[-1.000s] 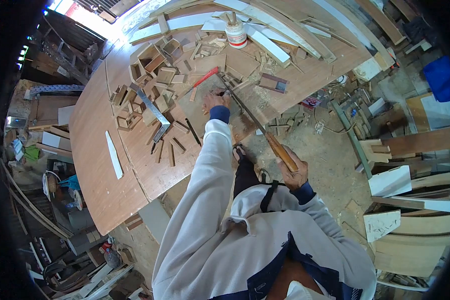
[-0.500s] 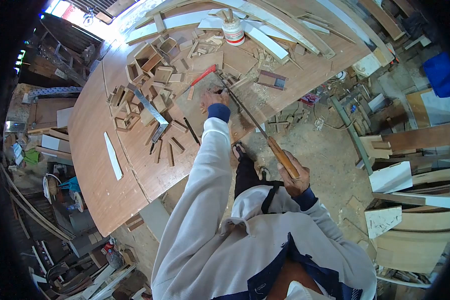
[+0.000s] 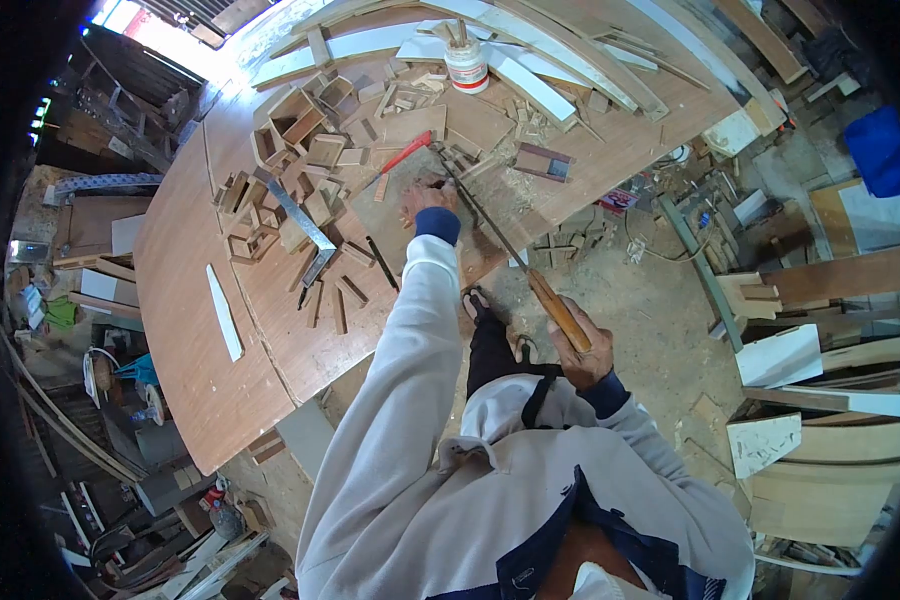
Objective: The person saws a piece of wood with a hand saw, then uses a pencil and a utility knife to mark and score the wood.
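Observation:
My right hand (image 3: 586, 352) is wrapped round the wooden handle of a handsaw (image 3: 558, 312). The saw's long, narrow blade slants up and left over the table edge, passing just right of my left hand (image 3: 432, 200). That hand is closed and presses down on a worn board (image 3: 380, 205) at the edge; whatever its fingers grip is hidden. A red-handled tool (image 3: 407, 150) lies just beyond it. To the left are a try square (image 3: 305, 220), a dark pencil-like stick (image 3: 381, 262) and several short wood strips (image 3: 341, 310).
Small wooden frames and boxes (image 3: 298, 115) crowd the table (image 3: 180, 330). A white tub (image 3: 466, 68) with sticks stands at the back near long curved wood pieces (image 3: 570, 50). Boards (image 3: 830, 440) are stacked on the right, and offcuts (image 3: 560, 240) litter the floor below the table edge.
My right hand and the saw handle have shifted slightly up and left, toward the table. My left hand stays in place on the board.

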### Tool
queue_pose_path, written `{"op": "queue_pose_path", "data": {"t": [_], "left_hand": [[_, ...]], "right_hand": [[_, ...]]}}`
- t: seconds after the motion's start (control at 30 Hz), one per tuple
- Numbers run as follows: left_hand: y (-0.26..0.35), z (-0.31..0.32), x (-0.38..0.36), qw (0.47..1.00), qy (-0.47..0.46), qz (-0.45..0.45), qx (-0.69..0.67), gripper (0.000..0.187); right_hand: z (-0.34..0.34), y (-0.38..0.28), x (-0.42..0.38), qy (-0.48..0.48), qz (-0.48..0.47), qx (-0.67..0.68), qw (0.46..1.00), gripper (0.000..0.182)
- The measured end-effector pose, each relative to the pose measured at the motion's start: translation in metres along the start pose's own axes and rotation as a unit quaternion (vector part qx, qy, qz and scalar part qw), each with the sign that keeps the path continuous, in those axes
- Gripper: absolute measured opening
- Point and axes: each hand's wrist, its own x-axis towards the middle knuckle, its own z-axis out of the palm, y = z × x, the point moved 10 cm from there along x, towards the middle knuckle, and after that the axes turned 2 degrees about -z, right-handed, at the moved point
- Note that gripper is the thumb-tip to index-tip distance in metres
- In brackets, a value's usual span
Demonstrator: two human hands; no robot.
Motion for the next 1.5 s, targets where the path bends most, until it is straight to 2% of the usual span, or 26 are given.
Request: {"op": "queue_pose_path", "data": {"t": [0.03,0.1,0.13,0.2,0.27,0.33,0.4,0.53,0.6,0.67,0.7,0.73,0.77,0.8,0.83,0.93,1.0,1.03,1.23,1.3,1.33,1.37,1.4,1.47,1.5], "left_hand": [[-0.003,0.007,0.0,1.0,0.0,0.0,0.0,0.035],[0.012,-0.023,-0.014,0.995,0.086,0.037,0.023,0.032],[0.013,-0.026,-0.014,0.995,0.085,0.038,0.024,0.032],[0.009,-0.018,-0.009,0.999,0.027,0.021,-0.014,0.031],[0.01,-0.02,-0.01,0.998,0.054,0.021,-0.003,0.031],[0.005,-0.018,-0.008,0.997,0.079,0.018,0.008,0.031],[0.01,-0.008,-0.004,0.992,0.087,0.077,0.057,0.032],[0.014,-0.027,-0.017,0.996,0.085,0.027,0.018,0.033],[0.015,-0.028,-0.018,0.999,0.032,0.007,-0.003,0.033],[0.013,-0.022,-0.014,1.0,-0.006,-0.002,-0.02,0.034],[0.008,-0.014,-0.011,0.998,-0.044,-0.012,-0.036,0.036],[0.004,-0.008,-0.009,0.998,-0.043,-0.014,-0.036,0.036],[0.005,-0.013,-0.009,0.999,0.016,0.007,-0.03,0.036],[0.008,-0.019,-0.01,0.997,0.074,0.03,-0.024,0.036],[0.007,-0.014,-0.008,0.996,0.074,0.031,-0.024,0.036],[0.006,-0.018,-0.007,0.998,0.046,0.008,-0.029,0.036],[-0.002,0.003,0.006,0.998,-0.054,-0.015,-0.041,0.036],[-0.003,0.006,0.008,0.998,-0.053,-0.012,-0.041,0.036],[0.0,-0.002,-0.001,0.999,0.032,0.022,0.008,0.036],[0.008,0.0,0.003,0.996,0.046,0.073,0.033,0.032],[0.011,-0.002,0.001,0.996,0.047,0.075,0.033,0.032],[0.012,-0.013,-0.006,0.998,0.036,0.038,0.03,0.033],[0.011,-0.021,-0.01,0.999,0.025,0.003,0.027,0.034],[0.015,-0.026,-0.013,1.0,0.008,-0.004,0.01,0.034],[0.013,-0.023,-0.013,1.0,-0.008,-0.014,-0.007,0.034]], "right_hand": [[0.003,0.003,0.004,0.005,-0.008,-0.001,1.0,0.038],[0.007,0.003,0.011,0.011,-0.017,-0.001,1.0,0.039],[0.01,0.008,0.014,-0.003,0.01,0.003,1.0,0.039],[0.012,0.012,0.015,-0.017,0.035,0.008,0.999,0.039],[0.0,-0.003,0.007,0.015,-0.035,-0.013,0.999,0.04],[-0.002,-0.002,0.007,0.004,-0.013,-0.002,1.0,0.039],[0.001,0.003,0.009,-0.005,0.014,0.007,1.0,0.038],[0.015,0.014,0.033,0.001,0.016,0.0,1.0,0.036],[0.019,0.017,0.032,-0.007,0.029,-0.005,1.0,0.036],[0.005,-0.005,0.022,0.031,-0.066,-0.003,0.997,0.036],[0.002,-0.011,0.017,0.029,-0.068,-0.002,0.997,0.036],[0.0,-0.01,0.012,0.018,-0.02,0.034,0.999,0.036],[0.0,-0.005,0.009,0.008,0.029,0.069,0.997,0.036],[0.001,-0.003,0.012,0.009,0.029,0.069,0.997,0.036],[0.005,-0.002,0.018,0.006,0.008,0.032,0.999,0.037],[0.021,0.01,0.038,-0.002,-0.015,-0.021,1.0,0.038],[0.023,0.012,0.039,-0.003,-0.017,-0.037,0.999,0.039],[0.02,0.011,0.034,0.0,-0.016,-0.034,0.999,0.039],[0.006,0.001,0.014,0.002,-0.019,-0.018,1.0,0.038],[0.011,-0.001,0.03,0.009,-0.018,-0.004,1.0,0.037],[0.02,0.007,0.04,-0.019,0.026,-0.017,0.999,0.036],[0.028,0.015,0.043,-0.046,0.072,-0.028,0.996,0.036],[0.027,0.017,0.04,-0.043,0.072,-0.027,0.996,0.036],[0.018,0.009,0.029,-0.005,0.007,-0.029,1.0,0.035],[0.013,0.008,0.021,-0.006,0.007,-0.031,0.999,0.035]]}}
